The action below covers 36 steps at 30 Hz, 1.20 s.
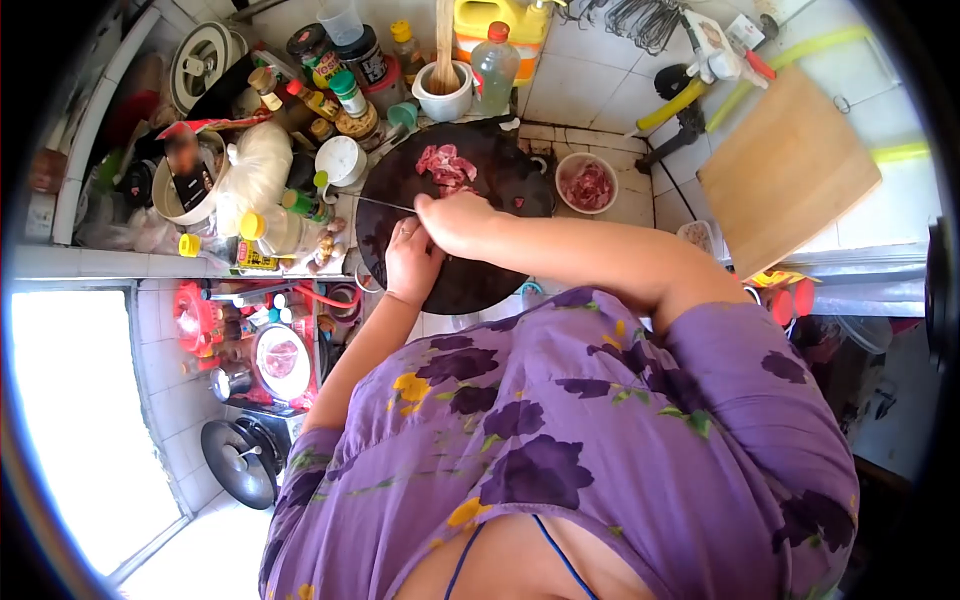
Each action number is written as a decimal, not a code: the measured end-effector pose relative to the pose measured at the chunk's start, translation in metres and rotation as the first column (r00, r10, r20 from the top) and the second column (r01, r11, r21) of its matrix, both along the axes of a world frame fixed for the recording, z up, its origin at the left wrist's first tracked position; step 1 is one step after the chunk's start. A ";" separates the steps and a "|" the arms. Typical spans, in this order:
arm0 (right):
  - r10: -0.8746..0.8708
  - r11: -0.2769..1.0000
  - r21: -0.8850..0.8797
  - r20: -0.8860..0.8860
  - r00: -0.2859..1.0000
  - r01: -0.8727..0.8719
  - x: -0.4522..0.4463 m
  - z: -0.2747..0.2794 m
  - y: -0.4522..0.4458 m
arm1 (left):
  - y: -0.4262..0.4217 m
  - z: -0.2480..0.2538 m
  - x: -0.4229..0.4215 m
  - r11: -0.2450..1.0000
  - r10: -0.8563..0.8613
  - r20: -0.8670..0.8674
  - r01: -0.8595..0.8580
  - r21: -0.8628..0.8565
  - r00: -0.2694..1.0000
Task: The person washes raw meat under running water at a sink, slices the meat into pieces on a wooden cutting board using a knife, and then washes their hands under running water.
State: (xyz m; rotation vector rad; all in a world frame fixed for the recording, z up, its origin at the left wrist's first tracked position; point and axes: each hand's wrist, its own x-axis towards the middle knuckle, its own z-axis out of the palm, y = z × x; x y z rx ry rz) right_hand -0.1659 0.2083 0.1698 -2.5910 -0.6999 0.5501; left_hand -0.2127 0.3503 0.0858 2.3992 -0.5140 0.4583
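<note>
A round dark chopping board [480, 285] lies before me, with a pile of sliced raw meat [447, 165] toward its far side. My right hand [458, 222] reaches across the board, closed round a knife. The thin blade [375, 203] is seen nearly edge-on and points left past the board's rim. Just below it is my left hand [413, 262], wearing a ring, its fingers bent together close to the right hand. What those fingers hold, if anything, is hidden. A white bowl [587, 211] of raw meat stands right of the board.
Jars, bottles and a tied plastic bag [258, 170] crowd the left counter. Behind the board stand a white mortar [443, 103] and a clear bottle [496, 72]. A wooden board [790, 170] leans at the right. A plate of meat [283, 362] sits lower left.
</note>
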 end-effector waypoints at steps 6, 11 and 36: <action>0.011 0.988 -0.153 -0.067 0.998 -0.021 -0.035 0.012 -0.075 | -0.010 0.005 0.003 0.995 0.052 0.078 -0.044 -0.093 0.996; -0.009 1.000 -0.012 0.094 0.996 0.011 -0.006 -0.010 -0.006 | -0.002 0.005 -0.003 1.000 0.012 -0.071 -0.010 0.019 0.997; -0.082 0.994 0.094 0.210 0.974 0.063 -0.030 0.004 -0.121 | 0.015 0.032 0.018 1.000 -0.024 -0.539 0.011 -0.026 0.842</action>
